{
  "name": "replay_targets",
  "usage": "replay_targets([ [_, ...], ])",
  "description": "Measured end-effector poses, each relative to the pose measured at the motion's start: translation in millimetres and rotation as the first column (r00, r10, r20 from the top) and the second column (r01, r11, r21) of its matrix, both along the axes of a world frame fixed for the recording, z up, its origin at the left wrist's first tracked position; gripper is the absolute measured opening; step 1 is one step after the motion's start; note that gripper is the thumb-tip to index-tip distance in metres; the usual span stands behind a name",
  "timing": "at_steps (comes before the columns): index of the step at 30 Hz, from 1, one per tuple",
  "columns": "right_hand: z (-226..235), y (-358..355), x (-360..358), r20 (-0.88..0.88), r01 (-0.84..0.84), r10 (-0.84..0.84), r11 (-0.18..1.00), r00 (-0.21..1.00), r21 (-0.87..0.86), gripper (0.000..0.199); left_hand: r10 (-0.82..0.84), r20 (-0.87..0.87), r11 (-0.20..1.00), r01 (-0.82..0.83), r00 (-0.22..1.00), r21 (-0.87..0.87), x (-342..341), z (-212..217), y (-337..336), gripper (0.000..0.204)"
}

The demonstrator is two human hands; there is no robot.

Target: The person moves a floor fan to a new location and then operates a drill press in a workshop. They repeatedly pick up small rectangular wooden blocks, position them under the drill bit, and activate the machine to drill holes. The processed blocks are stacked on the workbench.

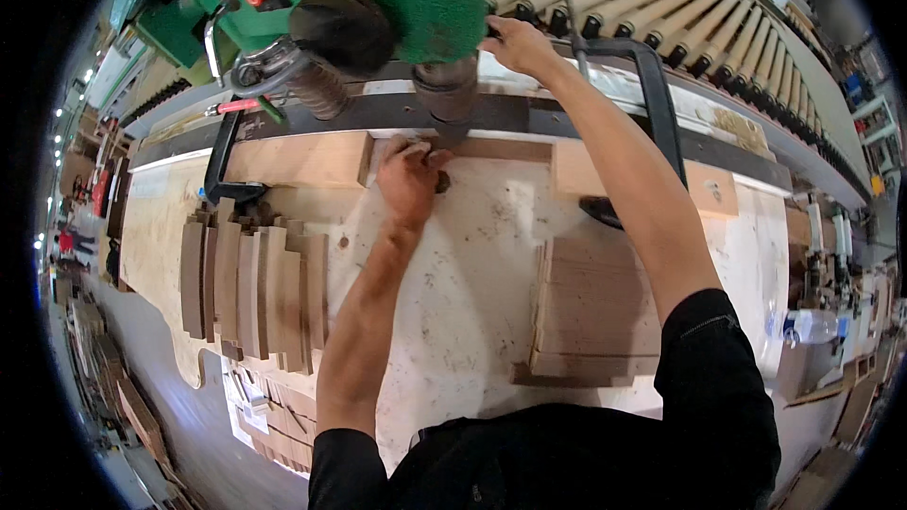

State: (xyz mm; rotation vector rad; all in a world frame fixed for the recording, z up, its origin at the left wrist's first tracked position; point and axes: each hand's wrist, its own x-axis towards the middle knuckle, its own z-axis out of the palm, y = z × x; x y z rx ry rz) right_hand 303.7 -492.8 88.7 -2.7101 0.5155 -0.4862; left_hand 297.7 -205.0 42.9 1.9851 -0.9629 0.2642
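Observation:
My left hand (406,181) is curled at the near side of a dark fence (590,123), its fingers closed on the left end of a narrow wooden strip (505,149). Just above those fingers comes down the dark lower end of a green drilling machine (439,24); its tip is partly hidden. Up at the machine's right side, my right hand (520,45) has its fingers bent around something that the machine's body hides. Pale wooden blocks lie along the fence on either side of the strip, one to the left (302,158) and one to the right (710,191).
Black clamps grip the fence at the left (222,151) and right (654,85). On the worktable (453,321) lie a row of upright wooden pieces (255,283) at left and a stack of flat boards (595,307) under my right arm. A roller conveyor (690,9) runs behind.

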Motion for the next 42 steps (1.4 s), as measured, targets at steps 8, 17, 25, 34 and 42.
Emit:
replay_targets([
  [8, 66, -39, -108, -0.061, 0.047, -0.047, 0.999, 0.997, -0.004, 0.051, 0.079, 0.332, 0.960, -0.161, 0.940, 0.228, 12, -27, 0, 0.033],
  [17, 207, -34, -162, 0.356, -0.046, -0.008, 0.989, 0.934, 0.143, 0.037, -0.151, 0.211, 0.946, 0.080, 0.966, 0.313, 4, -3, 14, 0.020],
  [25, 199, -39, -166, 0.326, -0.003, -0.035, 0.994, 0.945, 0.114, 0.030, -0.105, -0.017, 0.955, 0.106, 0.994, 0.278, -88, 55, 126, 0.025],
  [34, 202, -35, -159, 0.310, 0.059, -0.113, 0.982, 0.944, 0.179, 0.029, -0.363, -0.188, 0.877, 0.403, 0.913, 0.262, -252, 89, 169, 0.038],
  [42, 202, -39, -158, 0.316, 0.041, -0.091, 0.986, 0.944, 0.161, 0.030, -0.298, -0.066, 0.923, 0.305, 0.952, 0.234, -266, 57, 162, 0.054],
])
